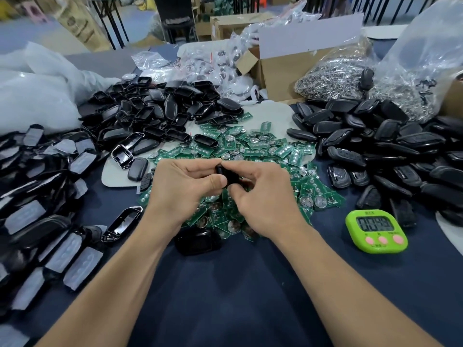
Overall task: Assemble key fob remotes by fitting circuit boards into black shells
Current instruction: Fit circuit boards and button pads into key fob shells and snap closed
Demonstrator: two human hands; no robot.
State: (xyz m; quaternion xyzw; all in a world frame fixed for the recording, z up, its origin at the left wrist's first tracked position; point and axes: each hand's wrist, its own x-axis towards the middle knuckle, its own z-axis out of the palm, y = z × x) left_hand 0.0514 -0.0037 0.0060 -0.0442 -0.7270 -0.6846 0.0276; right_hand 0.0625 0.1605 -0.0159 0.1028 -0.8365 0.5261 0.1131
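On the dark blue table [245, 284], left hand [186, 186] and right hand [263, 196] both pinch one black shell [226, 174]: light, stiff, glossy-slippery, best gripped by its edges.

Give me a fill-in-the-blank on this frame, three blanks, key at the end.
1. The left hand and right hand together grip one small plastic shell, coloured ____.
2. Under the hands lies a loose pile of flat circuit boards, all ____ in colour.
3. The lime-green square digital timer lies on the dark blue table cover on the ____ hand's side.
Missing words: black; green; right.
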